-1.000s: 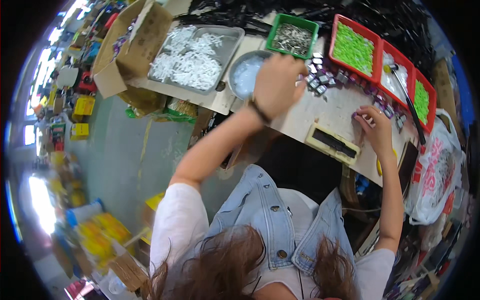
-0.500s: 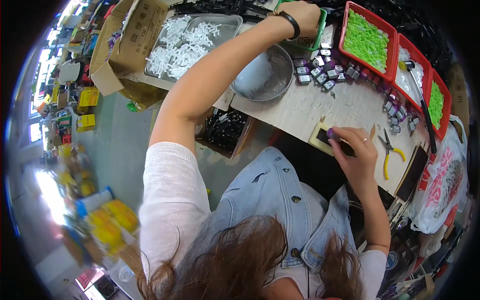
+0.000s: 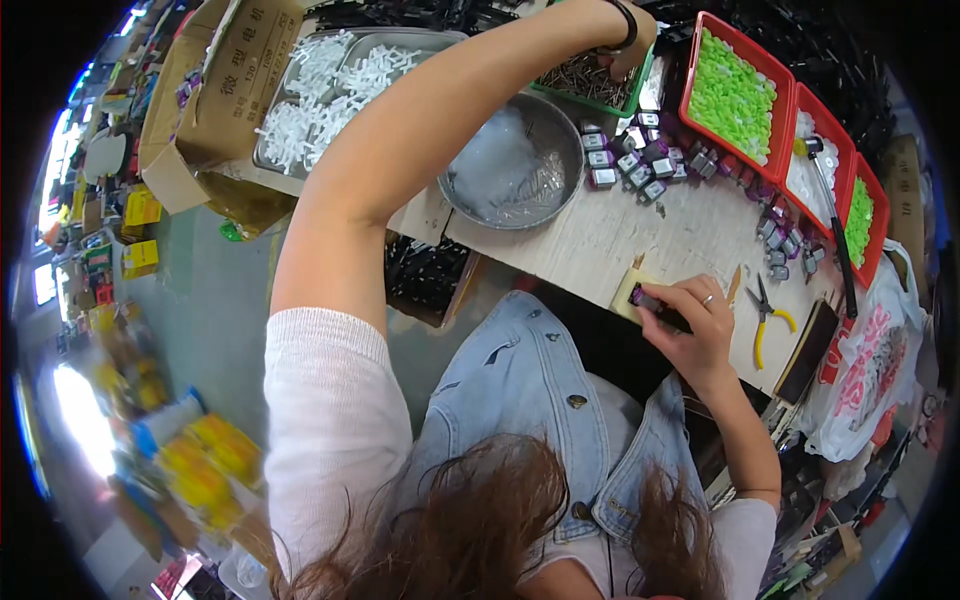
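My left hand (image 3: 634, 42) reaches across to the green tray (image 3: 634, 92) of thin metal pins (image 3: 585, 78). Its fingers are bent down together among the pins, and whatever the tips pinch is hidden. Near the table's front edge, my right hand (image 3: 697, 325) has thumb and fingers closed on a small motor (image 3: 641, 297) with a purple end. The motor rests at a cream-coloured block (image 3: 624, 300), partly covered by my fingers. Several silver and purple motors (image 3: 640, 178) lie loose beyond it.
A round metal bowl (image 3: 575, 190) lined with plastic stands left of the motors. White parts fill a metal tray (image 3: 300, 135). Red trays (image 3: 783, 125) hold green and white pieces. Yellow-handled pliers (image 3: 762, 335), a hammer (image 3: 835, 215) and a plastic bag (image 3: 860, 370) are at right.
My left hand has shifted slightly and its fingers now show down in the pins. My right hand has tipped the motor down against the cream block. The whole view has shifted a little.
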The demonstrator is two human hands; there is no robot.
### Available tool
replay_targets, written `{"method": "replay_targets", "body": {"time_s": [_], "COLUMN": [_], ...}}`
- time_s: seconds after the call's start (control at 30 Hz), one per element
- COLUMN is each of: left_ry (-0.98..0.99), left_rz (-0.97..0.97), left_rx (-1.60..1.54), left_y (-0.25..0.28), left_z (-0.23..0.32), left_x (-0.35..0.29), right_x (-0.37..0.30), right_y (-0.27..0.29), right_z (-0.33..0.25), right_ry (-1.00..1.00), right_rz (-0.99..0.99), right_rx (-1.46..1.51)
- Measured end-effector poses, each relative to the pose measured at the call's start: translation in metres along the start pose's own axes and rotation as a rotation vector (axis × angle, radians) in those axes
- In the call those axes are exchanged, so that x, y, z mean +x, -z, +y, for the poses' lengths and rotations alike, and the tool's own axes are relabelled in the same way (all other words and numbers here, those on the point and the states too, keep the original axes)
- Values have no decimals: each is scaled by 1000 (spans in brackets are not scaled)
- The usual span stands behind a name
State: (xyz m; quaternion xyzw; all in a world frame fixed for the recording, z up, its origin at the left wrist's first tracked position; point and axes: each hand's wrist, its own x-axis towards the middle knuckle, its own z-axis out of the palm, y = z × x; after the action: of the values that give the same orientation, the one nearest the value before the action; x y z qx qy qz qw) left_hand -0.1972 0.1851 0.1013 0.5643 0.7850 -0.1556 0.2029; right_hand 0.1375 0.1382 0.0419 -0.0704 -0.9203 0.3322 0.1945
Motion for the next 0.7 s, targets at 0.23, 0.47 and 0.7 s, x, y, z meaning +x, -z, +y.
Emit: {"method": "replay_targets", "body": {"time_s": [0.23,0.47,0.7], "left_ry": [-129,-168,-163], "left_rz": [338,527,737], "left_rx": [-93,-133,-323], "left_y": [-36,-53,-64], "left_z": [-16,-18,-31], "left_x": [17,-2,-23], "right_x": [0,112,175], "right_y": [-3,63,76], "right_z": [1,76,122], "right_ry": [-54,-139,75], "right_rz": [44,209,-270], "right_rx": [-46,-286,-410]}}
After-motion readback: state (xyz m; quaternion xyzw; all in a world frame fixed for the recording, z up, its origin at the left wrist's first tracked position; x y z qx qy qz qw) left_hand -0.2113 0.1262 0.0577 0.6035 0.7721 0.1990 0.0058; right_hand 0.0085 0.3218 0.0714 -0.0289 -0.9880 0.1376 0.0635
